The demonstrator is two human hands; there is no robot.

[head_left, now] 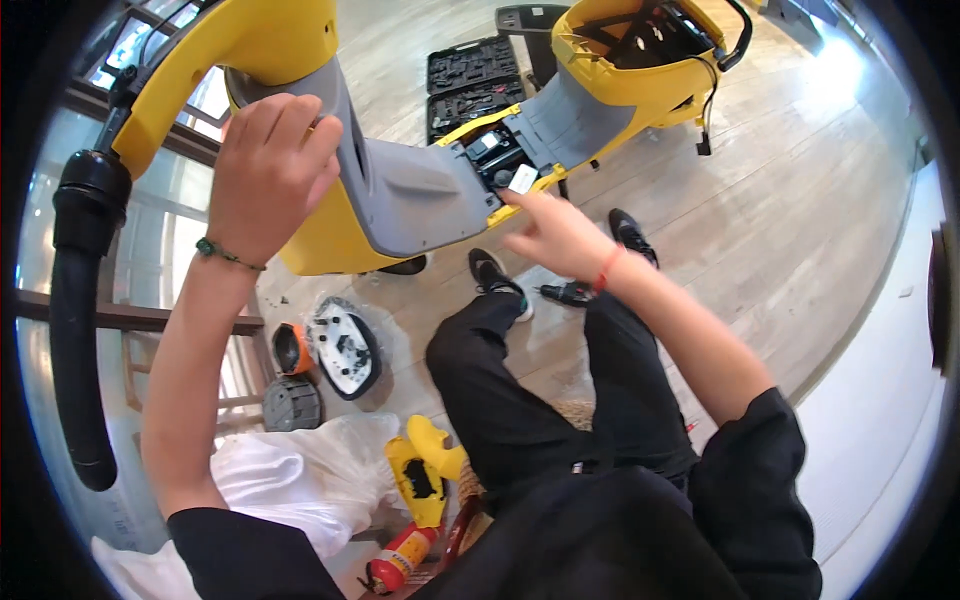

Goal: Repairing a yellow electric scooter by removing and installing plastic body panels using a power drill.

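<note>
A yellow and grey scooter body (420,185) stands across the upper part of the head view, its footboard compartment (488,148) uncovered and showing black parts inside. My left hand (270,175) is raised in front of the scooter's front column, its fingers curled together; what they hold, if anything, is hidden. At the compartment's near edge is my right hand (565,238), index finger stretched out and thumb apart. Its fingertip lies beside a small white tag (522,179); whether they touch I cannot tell.
A black tool case (473,88) lies unfolded behind the scooter. On the floor are a power drill (567,293), a white and black oval part (345,350), an orange part (292,350) and a grey round cover (292,404). Yellow panels (415,480) and a red fire extinguisher (400,560) are near my legs.
</note>
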